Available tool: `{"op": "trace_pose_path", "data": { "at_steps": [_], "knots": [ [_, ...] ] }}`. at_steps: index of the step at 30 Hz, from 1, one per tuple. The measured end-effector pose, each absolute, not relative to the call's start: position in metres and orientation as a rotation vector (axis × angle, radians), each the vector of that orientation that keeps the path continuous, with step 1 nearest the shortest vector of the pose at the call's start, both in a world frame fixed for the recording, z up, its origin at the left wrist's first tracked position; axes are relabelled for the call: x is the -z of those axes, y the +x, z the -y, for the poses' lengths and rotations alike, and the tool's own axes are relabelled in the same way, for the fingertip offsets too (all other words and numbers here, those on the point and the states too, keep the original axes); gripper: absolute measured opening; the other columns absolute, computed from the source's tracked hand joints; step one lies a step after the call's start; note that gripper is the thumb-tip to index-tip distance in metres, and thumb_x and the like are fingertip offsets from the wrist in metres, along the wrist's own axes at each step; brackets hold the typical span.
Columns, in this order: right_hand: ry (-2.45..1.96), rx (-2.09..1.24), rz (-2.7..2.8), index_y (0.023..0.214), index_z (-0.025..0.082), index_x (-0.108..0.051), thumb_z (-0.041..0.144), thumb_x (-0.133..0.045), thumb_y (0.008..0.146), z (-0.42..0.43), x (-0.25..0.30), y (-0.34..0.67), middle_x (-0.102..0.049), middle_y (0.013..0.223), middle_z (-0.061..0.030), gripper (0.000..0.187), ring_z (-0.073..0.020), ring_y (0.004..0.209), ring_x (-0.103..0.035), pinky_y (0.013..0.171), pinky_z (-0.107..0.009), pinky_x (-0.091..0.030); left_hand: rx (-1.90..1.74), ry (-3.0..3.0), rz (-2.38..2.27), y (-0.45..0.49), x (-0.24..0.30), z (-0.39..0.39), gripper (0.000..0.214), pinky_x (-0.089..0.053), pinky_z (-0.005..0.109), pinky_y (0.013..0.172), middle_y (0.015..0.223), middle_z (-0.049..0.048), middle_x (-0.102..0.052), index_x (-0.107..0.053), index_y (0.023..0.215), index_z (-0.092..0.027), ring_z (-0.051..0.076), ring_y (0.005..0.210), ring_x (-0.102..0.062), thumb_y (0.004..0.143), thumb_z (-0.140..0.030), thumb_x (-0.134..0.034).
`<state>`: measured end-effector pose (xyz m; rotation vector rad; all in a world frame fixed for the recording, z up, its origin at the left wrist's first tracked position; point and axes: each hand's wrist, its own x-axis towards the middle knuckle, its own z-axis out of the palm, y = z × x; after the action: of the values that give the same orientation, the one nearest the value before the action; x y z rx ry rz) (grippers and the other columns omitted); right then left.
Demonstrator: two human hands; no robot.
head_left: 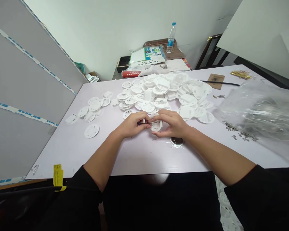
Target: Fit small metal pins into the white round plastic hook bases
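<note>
Lying beyond the white discs (156, 93), a packet (154, 54) reads "Ceylon".

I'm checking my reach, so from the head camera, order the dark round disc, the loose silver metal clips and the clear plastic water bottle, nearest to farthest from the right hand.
1. Dark round disc, on the table just below the right hand.
2. Loose silver metal clips, on the table off to the hand's side.
3. Clear plastic water bottle, beyond the table's far edge.
</note>
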<state>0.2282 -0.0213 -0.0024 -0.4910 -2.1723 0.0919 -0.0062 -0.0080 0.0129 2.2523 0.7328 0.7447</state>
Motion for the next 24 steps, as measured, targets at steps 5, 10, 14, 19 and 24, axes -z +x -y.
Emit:
{"op": "trace_pose_path", "data": {
  "at_steps": [5,10,14,19,24],
  "knots": [
    [-0.479,-0.075,2.170,0.106,0.021,-0.061,0.040,-0.081,0.078,0.0204,0.0031,0.2280,-0.063,0.085,-0.0030,0.040,-0.0148,0.073,-0.058,0.062,-0.027,-0.044,-0.731,2.270,-0.745,-0.0046,-0.0132,0.0087,0.010,-0.039,0.026,0.066,0.086,0.0025,-0.060,-0.065,0.091,-0.016,0.012,0.074,-0.050,0.088,-0.026,-0.067],
    [-0.489,-0.061,2.153,0.106,0.021,-0.060,0.040,-0.080,0.079,0.0204,0.0038,0.2280,-0.062,0.083,-0.0030,0.040,-0.0145,0.071,-0.056,0.061,-0.027,-0.043,-0.759,2.179,-0.797,-0.0026,-0.0136,0.0102,0.012,-0.039,0.026,0.065,0.086,0.0020,-0.062,-0.067,0.090,-0.016,0.011,0.072,-0.049,0.086,-0.028,-0.069],
    [-0.491,-0.067,2.165,0.105,0.021,-0.059,0.039,-0.080,0.079,0.0207,0.0032,0.2284,-0.061,0.083,-0.0026,0.039,-0.0138,0.070,-0.055,0.061,-0.026,-0.043,-0.747,2.121,-0.837,-0.0017,-0.0139,0.0106,0.012,-0.039,0.026,0.066,0.088,0.0022,-0.063,-0.067,0.090,-0.016,0.010,0.070,-0.047,0.086,-0.027,-0.069],
    [-0.496,-0.114,2.160,0.106,0.021,-0.060,0.040,-0.081,0.077,0.0222,0.0021,0.2282,-0.060,0.082,-0.0022,0.040,-0.0137,0.070,-0.054,0.061,-0.026,-0.043,-0.717,1.894,-0.876,-0.0001,-0.0145,0.0122,0.026,-0.037,0.023,0.059,0.085,0.0009,-0.059,-0.059,0.089,-0.015,0.006,0.061,-0.040,0.081,-0.033,-0.076],
    [-0.466,-0.170,2.115,0.105,0.022,-0.059,0.035,-0.082,0.077,0.0235,-0.0011,0.2272,-0.063,0.084,-0.0025,0.039,-0.0134,0.070,-0.054,0.062,-0.026,-0.044,-0.726,1.577,-0.806,0.0013,-0.0131,0.0121,0.043,-0.040,0.020,0.060,0.079,-0.0014,-0.053,-0.051,0.093,-0.016,0.006,0.065,-0.047,0.076,-0.037,-0.083]
  ]
}}
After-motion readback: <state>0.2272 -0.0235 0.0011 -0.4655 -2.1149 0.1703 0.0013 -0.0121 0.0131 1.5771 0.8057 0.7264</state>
